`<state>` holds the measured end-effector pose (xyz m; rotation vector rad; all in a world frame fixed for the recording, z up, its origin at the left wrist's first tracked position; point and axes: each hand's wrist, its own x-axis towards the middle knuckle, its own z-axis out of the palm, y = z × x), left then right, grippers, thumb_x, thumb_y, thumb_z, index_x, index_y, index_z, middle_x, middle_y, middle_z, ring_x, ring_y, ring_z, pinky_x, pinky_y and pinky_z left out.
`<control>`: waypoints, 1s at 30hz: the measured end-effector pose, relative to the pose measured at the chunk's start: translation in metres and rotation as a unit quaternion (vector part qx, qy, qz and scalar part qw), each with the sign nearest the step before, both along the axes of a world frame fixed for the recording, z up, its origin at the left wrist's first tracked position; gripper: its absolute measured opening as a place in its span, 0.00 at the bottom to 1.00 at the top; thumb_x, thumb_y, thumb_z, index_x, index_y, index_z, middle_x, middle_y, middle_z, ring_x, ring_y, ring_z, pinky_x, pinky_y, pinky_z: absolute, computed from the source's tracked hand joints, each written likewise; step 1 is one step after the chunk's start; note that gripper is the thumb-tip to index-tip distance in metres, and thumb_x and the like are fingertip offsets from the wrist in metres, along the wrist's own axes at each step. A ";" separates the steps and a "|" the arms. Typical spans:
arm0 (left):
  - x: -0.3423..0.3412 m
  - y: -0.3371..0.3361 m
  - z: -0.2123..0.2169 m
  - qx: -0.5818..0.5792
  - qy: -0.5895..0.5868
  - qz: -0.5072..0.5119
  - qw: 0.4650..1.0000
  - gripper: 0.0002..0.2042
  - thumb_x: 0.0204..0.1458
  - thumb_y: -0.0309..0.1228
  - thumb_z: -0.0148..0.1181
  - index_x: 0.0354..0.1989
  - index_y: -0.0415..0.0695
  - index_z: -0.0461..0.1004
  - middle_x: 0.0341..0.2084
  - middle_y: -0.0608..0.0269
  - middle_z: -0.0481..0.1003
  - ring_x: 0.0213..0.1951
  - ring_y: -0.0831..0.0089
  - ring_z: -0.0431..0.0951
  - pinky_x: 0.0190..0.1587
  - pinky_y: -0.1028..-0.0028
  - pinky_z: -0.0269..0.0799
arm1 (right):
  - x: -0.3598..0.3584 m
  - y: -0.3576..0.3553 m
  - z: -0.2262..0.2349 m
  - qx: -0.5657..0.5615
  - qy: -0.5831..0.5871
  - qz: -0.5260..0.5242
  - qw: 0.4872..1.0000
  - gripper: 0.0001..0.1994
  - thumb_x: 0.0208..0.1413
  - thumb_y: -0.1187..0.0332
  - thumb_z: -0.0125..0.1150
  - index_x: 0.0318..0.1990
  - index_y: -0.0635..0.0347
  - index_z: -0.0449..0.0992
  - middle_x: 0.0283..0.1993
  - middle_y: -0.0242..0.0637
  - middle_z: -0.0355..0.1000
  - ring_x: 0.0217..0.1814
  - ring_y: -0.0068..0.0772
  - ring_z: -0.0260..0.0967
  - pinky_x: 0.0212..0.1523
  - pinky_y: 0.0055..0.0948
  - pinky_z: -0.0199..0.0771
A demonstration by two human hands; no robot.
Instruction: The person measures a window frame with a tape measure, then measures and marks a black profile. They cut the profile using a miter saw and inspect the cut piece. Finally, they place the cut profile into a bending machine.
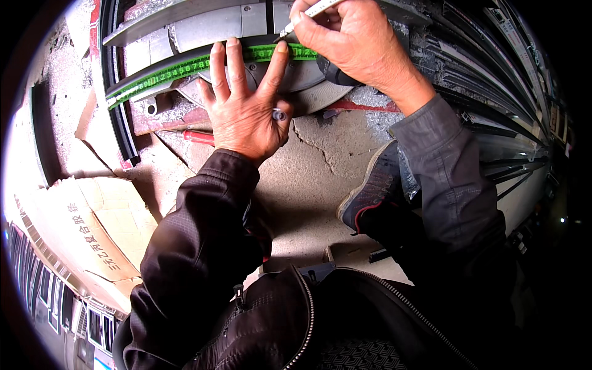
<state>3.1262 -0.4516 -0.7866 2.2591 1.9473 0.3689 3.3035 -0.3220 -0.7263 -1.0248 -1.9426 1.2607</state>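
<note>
A green tape measure [179, 68] is stretched along a dark narrow strip [132, 79] lying across the grey metal machine base [209, 24]. My left hand [246, 111] presses the tape against the strip with its fingers spread. A small round pale end [279, 115], of a kind I cannot make out, shows beside that thumb. In my right hand [357, 46] a white pen [314, 11] is pinched, its tip at the strip just beyond my left index fingertip. Below the right hand sits a dark rounded object [336, 73], partly hidden, at the tape's right end.
A red-handled tool [198, 137] lies below the machine. Long dark profiles stand at the left [117, 111], with many more bundled at the right [499, 80]. Flattened cardboard [98, 228] rests at lower left. My shoe [376, 185] is on the concrete floor [308, 185]. Metal shavings are scattered around.
</note>
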 end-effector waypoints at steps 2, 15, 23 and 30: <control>0.000 0.000 0.000 0.000 0.000 0.000 1.000 0.39 0.51 0.46 0.51 0.77 0.73 0.56 0.76 0.38 0.43 0.77 0.34 0.41 0.66 0.24 0.47 | -0.002 -0.001 0.004 -0.002 -0.004 -0.004 1.000 0.06 0.63 0.71 0.63 0.37 0.64 0.76 0.30 0.37 0.77 0.34 0.25 0.75 0.37 0.28 0.75; 0.000 0.000 0.001 -0.001 -0.004 0.001 1.000 0.39 0.51 0.45 0.52 0.77 0.73 0.57 0.76 0.38 0.43 0.77 0.34 0.41 0.66 0.24 0.46 | -0.001 0.000 -0.001 -0.002 0.004 -0.011 1.000 0.04 0.63 0.73 0.62 0.37 0.64 0.76 0.30 0.35 0.76 0.33 0.23 0.73 0.36 0.27 0.74; 0.000 -0.001 0.000 0.005 -0.021 0.003 1.000 0.41 0.48 0.44 0.56 0.77 0.75 0.56 0.76 0.38 0.44 0.77 0.35 0.41 0.63 0.23 0.49 | 0.003 -0.020 0.039 -0.087 0.002 -0.103 0.991 0.05 0.65 0.69 0.62 0.41 0.61 0.78 0.34 0.32 0.77 0.36 0.18 0.73 0.36 0.22 0.73; -0.002 -0.002 0.000 0.015 -0.027 0.007 1.000 0.42 0.48 0.44 0.58 0.77 0.76 0.55 0.77 0.38 0.44 0.77 0.36 0.41 0.62 0.22 0.50 | 0.012 -0.087 0.036 -0.025 0.107 -0.141 0.984 0.05 0.64 0.72 0.66 0.40 0.63 0.77 0.33 0.31 0.79 0.33 0.15 0.77 0.33 0.18 0.78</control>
